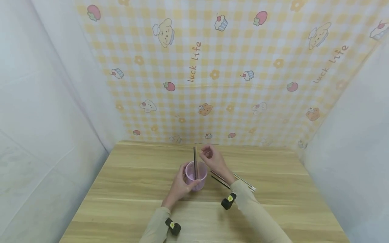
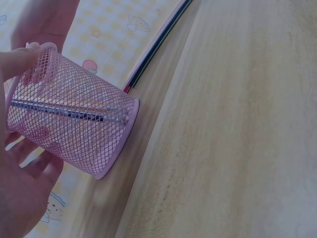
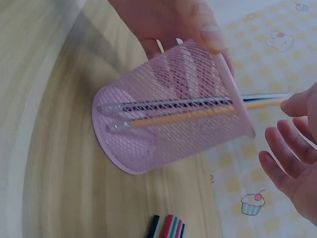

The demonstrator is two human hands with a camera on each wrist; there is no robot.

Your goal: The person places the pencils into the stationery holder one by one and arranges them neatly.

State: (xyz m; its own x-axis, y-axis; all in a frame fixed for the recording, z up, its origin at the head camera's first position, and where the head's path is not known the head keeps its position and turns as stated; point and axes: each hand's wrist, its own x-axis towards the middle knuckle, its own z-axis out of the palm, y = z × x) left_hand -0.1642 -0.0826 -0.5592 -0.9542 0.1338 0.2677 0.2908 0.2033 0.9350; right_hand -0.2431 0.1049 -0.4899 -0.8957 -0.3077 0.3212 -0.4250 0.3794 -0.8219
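My left hand (image 1: 181, 185) grips a pink mesh pen holder (image 1: 201, 185), thumb at the rim and fingers round the far side. The holder stands upright on the wooden table. Inside it, a dark pencil (image 3: 173, 103) and a yellow pencil (image 3: 173, 118) lean side by side, their eraser ends at the bottom. Above the rim, my right hand (image 1: 213, 160) pinches the top of the yellow pencil; its other fingers curl loosely. The index fingertip is mostly hidden in the right wrist view.
Several more pencils (image 1: 220, 181) lie on the table (image 1: 133, 189) right of the holder, partly under my right forearm. A yellow checked cloth (image 1: 231, 91) hangs behind the table. White sheets (image 1: 45, 111) flank both sides.
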